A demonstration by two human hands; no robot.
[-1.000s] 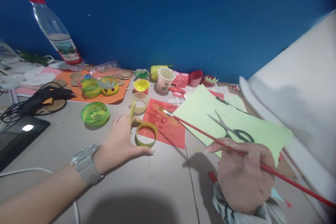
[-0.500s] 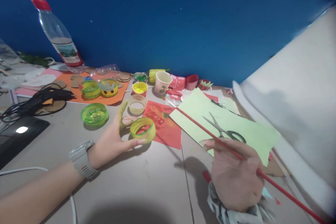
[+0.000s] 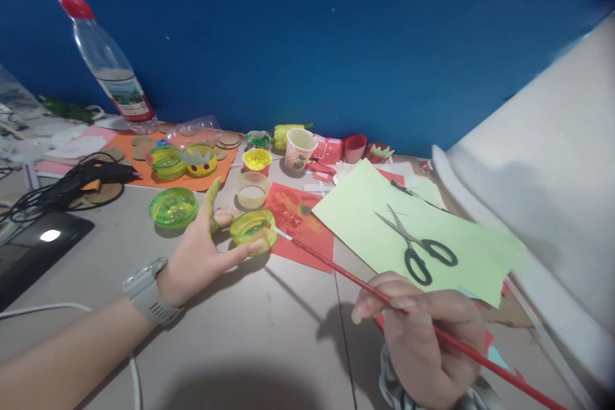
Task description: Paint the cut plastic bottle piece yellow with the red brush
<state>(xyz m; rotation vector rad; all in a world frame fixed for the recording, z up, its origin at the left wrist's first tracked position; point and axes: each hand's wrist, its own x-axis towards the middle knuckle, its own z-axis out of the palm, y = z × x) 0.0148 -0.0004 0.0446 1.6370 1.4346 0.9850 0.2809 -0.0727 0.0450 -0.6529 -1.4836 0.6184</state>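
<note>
My left hand point(image 3: 204, 243), its index finger smeared yellow-green and stretched away, grips a yellow-green painted plastic ring point(image 3: 240, 245) between thumb and other fingers. Closed round a long red paintbrush point(image 3: 331, 261) is my right hand point(image 3: 423, 327). The bristles are at the ring's near-right inner rim; whether they touch it I cannot tell. Beyond the ring stands a clear plastic ring point(image 3: 252, 198), and to its left a green painted plastic bowl point(image 3: 173, 208). A cup of yellow paint point(image 3: 257, 160) and one of green paint point(image 3: 258, 139) stand farther back.
Black-handled scissors point(image 3: 416, 245) lie open on pale green paper point(image 3: 480, 256), beside red paint-stained paper point(image 3: 317, 250). A paper cup point(image 3: 298, 148) stands behind. At left are a glue gun point(image 3: 91, 173), a black phone-like device point(image 3: 29, 256), crown-decorated rings point(image 3: 199, 168) and a tall bottle point(image 3: 113, 70).
The brush has swung down and left, bringing its bristles from above the pale green paper's corner to the ring. My left hand has tilted the ring and shifted it slightly left.
</note>
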